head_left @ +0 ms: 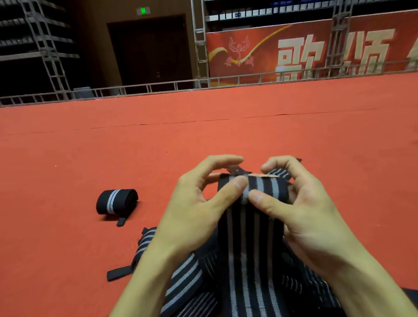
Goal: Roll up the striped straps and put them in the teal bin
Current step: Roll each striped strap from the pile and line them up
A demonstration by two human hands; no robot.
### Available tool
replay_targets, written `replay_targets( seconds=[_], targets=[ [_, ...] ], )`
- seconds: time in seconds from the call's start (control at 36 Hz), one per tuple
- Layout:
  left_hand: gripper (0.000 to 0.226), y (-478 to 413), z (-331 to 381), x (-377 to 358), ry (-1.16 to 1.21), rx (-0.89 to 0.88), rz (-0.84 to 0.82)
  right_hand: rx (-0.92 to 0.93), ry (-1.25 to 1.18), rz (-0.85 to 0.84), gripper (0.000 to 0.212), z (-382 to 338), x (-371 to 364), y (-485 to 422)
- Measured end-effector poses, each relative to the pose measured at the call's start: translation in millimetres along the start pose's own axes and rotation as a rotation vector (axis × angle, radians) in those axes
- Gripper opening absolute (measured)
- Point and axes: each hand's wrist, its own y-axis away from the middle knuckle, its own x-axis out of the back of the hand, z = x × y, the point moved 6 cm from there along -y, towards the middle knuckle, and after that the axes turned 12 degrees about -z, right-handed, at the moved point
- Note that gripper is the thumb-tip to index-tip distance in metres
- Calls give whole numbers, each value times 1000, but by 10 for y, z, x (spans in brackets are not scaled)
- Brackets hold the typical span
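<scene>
Red carpet (80,154) covers the floor of a big dark hall. Far back stand a metal rail (149,87), a dark door (150,54) with a green sign (143,11) over it, and a red banner (306,52) with big pale letters.

Both hands are up close, in the middle. The left hand (194,208) and the right hand (301,211) hold the top end of one black strap (252,241) with grey stripes. Each thumb presses on the near side of the strap. The fingers curl over the far side, so both hands pinch it. The two thumb tips almost touch. The top end is folded over under the fingers. The rest of the strap hangs down between the wrists.

More loose straps lie in a pile (181,277) on the carpet under the arms. One roll (116,203) lies on the carpet to the left, apart from the hands.
</scene>
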Motion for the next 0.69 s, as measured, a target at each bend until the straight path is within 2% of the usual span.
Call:
replay_targets(
  seconds=[0.11, 0.25, 0.33, 0.44, 0.58, 0.69],
  targets=[
    [37, -1, -110, -50, 91, 161, -67, 44, 10, 29, 37, 3, 9, -9],
    [36, 5, -26, -1, 117, 63, 7, 4, 121, 119, 48, 24, 69, -6],
    [41, 7, -12, 7, 72, 24, 19, -65, 198, 82, 44, 42, 75, 2],
    [49, 11, -48, -49, 166, 73, -93, 4, 247, 48, 36, -42, 25, -3],
    [36, 48, -8, -96, 103, 85, -211, 17, 248, -13, 28, 32, -65, -15],
    [36, 67, -39, -52, 190, 124, -248, 18, 265, -34, 30, 59, -120, -25]
  ],
)
